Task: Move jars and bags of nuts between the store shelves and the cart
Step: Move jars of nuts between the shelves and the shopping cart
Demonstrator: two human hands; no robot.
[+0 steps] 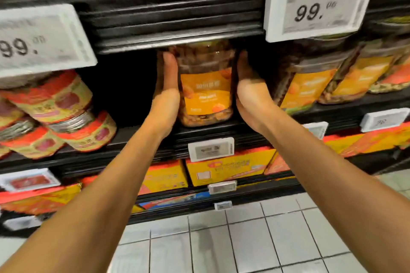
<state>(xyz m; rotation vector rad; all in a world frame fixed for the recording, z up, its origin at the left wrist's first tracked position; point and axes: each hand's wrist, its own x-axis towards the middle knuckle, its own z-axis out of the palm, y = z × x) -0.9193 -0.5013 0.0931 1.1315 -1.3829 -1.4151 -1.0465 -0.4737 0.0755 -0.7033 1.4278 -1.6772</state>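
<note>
A person's two bare arms reached up from the bottom of the frame toward a dark store shelf point(221, 131) at the centre. Between the hands stood a clear jar of nuts point(206, 84) with an orange label, upright on that shelf and set back under the lip of the shelf above. The left hand point(166, 86) lay flat against the jar's left side, fingers straight and pointing upward; the right hand point(248, 86) pressed its right side the same way. The hands were apart, with the jar clamped between the palms, likely because the jar looked too wide for one hand to grip. Whether it was being lifted out or set down could not be told. No cart was in view. At the right of the frame, similar orange-labelled jars point(310, 80) leaned in a row. At the left, red-and-cream jars point(55, 106) lay on their sides in a heap. Two white price tags point(319, 6) reading 99 hung from the upper shelf edge. Yellow boxes point(228, 168) sat on lower shelves, above a white tiled floor point(244, 239)
</note>
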